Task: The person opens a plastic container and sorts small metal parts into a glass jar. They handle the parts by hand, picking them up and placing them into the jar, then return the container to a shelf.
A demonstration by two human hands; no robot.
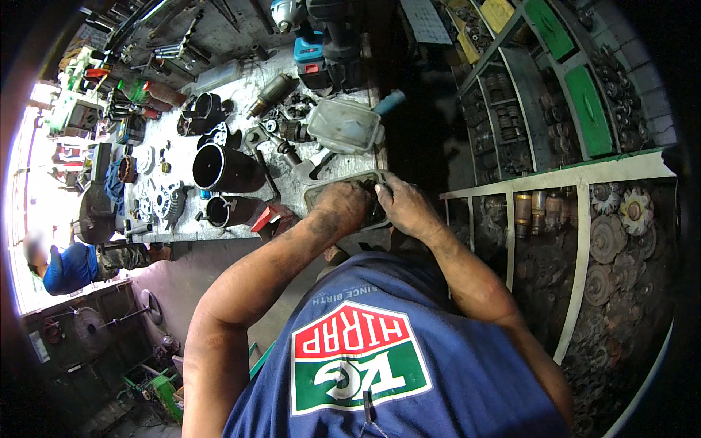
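At the near right edge of the workbench, my left hand (344,201) reaches into a plastic container (313,197) that holds small dark parts. Its fingertips are hidden, so what they touch cannot be seen. My right hand (406,203) grips the container's right rim, thumb over the edge. Just beyond lies a translucent plastic lid or box (344,127). A metal tool with a broad grey end (304,171) rests beside the container's far left corner. Left of my hands stand a black cylindrical motor housing (235,171), a smaller cylinder (233,211) and a red object (272,218).
A motor armature (271,96) and a teal cordless impact tool (310,55) occupy the bench's far side. Metal end housings (164,198) lie left. Shelves (583,178) packed with used parts line the right. A person in blue (74,268) is at far left.
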